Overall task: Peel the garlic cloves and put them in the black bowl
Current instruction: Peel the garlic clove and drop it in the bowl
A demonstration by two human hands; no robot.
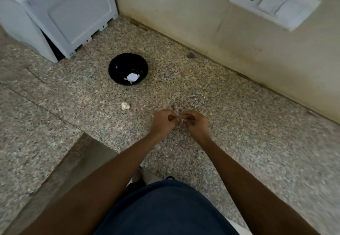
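- The left hand (162, 122) and the right hand (196, 123) meet over the speckled stone counter (239, 124), both forearms reaching in from the bottom of the view; the fingers of each are curled in tight, fingertips turned toward the other hand
- Between the fingertips sits a small pale garlic clove (182, 119) (only a sliver of it shows); the right hand's fingers pinch it; the left hand's fingertips are closed just beside it, though whether they hold the clove itself or a bit of skin cannot be told, the spot being small and blurred
- The black bowl (117, 65) stands on the counter well beyond the hands and to the left, near a white appliance (60, 13); white pieces (132, 77) lie in its bottom, too bright to make out in detail
- A garlic piece (125, 106), pale and lumpy, lies alone on the counter between the bowl and the hands, apart from both; whether it is peeled cannot be told
- A cream wall (184, 13) runs along the back of the counter; a white switch plate with a socket (274, 2) is set into it at the upper right; a small dark spot (191, 55) lies on the counter near the wall's foot
- Dark blue clothing (165, 209) fills the bottom centre of the view
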